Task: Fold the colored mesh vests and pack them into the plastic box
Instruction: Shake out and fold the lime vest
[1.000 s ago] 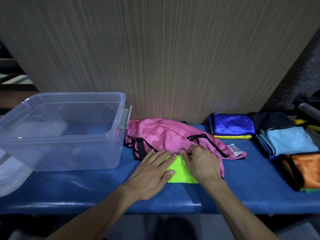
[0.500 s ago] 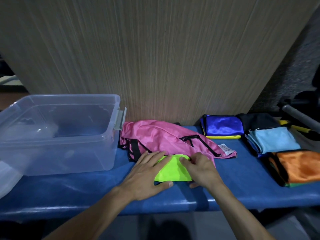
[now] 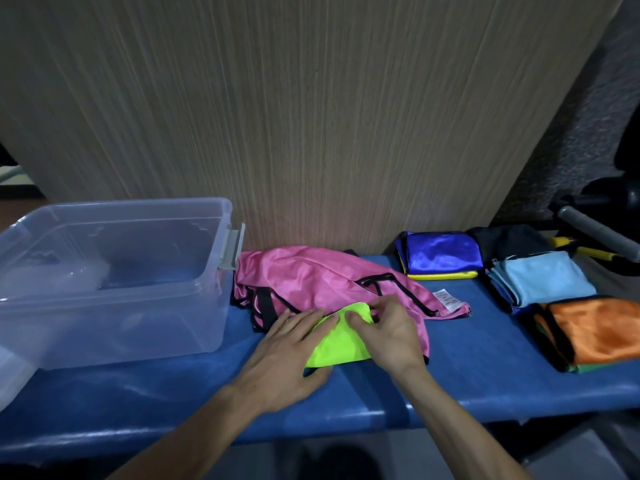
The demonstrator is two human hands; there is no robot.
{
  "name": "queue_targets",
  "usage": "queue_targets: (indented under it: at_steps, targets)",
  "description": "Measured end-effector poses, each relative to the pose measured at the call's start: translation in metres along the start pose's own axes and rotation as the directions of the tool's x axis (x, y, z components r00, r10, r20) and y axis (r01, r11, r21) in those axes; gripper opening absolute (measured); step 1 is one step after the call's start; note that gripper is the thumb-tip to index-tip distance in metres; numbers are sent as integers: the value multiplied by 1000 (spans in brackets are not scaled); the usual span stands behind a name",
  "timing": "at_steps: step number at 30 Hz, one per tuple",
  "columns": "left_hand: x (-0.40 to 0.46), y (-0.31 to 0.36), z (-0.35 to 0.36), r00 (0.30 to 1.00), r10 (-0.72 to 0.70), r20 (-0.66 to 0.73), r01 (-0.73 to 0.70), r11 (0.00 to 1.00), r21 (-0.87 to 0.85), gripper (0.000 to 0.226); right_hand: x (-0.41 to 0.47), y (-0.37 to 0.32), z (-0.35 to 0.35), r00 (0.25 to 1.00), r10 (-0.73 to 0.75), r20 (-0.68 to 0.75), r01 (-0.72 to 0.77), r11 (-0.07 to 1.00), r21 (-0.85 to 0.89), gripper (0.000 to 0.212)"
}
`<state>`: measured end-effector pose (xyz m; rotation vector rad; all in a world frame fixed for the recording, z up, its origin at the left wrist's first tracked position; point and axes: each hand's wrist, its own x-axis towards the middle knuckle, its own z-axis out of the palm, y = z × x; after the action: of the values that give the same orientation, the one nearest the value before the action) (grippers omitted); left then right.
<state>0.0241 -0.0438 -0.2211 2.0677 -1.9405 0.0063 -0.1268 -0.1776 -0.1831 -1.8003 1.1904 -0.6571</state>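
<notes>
Hands work at the near edge of the blue tabletop [image 3: 485,358]. The left hand [image 3: 280,358] lies flat, fingers spread, its grip wide, pressing the left side of a lime-green vest [image 3: 341,341]. The right hand [image 3: 388,332] pinches that vest's far edge, its grip narrow on the fabric. A rumpled pink vest [image 3: 311,275] lies just beyond, partly under the green one. The clear plastic box [image 3: 114,306] stands at the left, touching the pink vest. To the right lie folded blue [image 3: 440,252], light-blue [image 3: 547,277] and orange [image 3: 595,327] vests.
</notes>
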Motion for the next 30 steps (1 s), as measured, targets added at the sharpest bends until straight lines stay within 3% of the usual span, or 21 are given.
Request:
queue_targets:
  at_steps: [5, 10, 12, 15, 19, 22, 24, 26, 30]
  targets:
    - [8, 25, 6, 998, -1, -68, 14, 982, 190, 104, 0, -9, -13, 981, -150, -121, 161, 983, 93, 32]
    - [40, 62, 2, 988, 73, -139, -55, 990, 128, 86, 14, -11, -62, 961, -159, -224, 204, 960, 191, 26]
    - [60, 75, -4, 986, 129, -107, -128, 992, 17, 79, 24, -7, -93, 942, -165, -290, 218, 963, 158, 26]
    - [92, 92, -13, 987, 154, -54, -159, 982, -98, 85, 35, 4, -144, 858, -247, -451, 282, 959, 10, 29]
    - [127, 102, 11, 985, 130, 113, -123, 990, -62, 93, 43, 19, -188, 786, -207, -583, 195, 977, -83, 35]
    - [144, 102, 36, 965, 120, 234, -116, 993, -29, 91, 53, 28, -192, 788, -172, -591, 172, 983, -56, 35]
    - [150, 99, 42, 951, 105, 290, -107, 994, -9, 82, 64, 33, -190, 815, -104, -571, 154, 987, 40, 34]
    - [150, 96, 38, 953, 129, 274, -137, 991, 11, 66, 76, 37, -186, 847, 34, -531, 124, 958, 259, 31]
    - [134, 85, 12, 952, 209, 225, -211, 977, -15, 28, 98, 43, -177, 931, 267, -248, -34, 740, 672, 28]
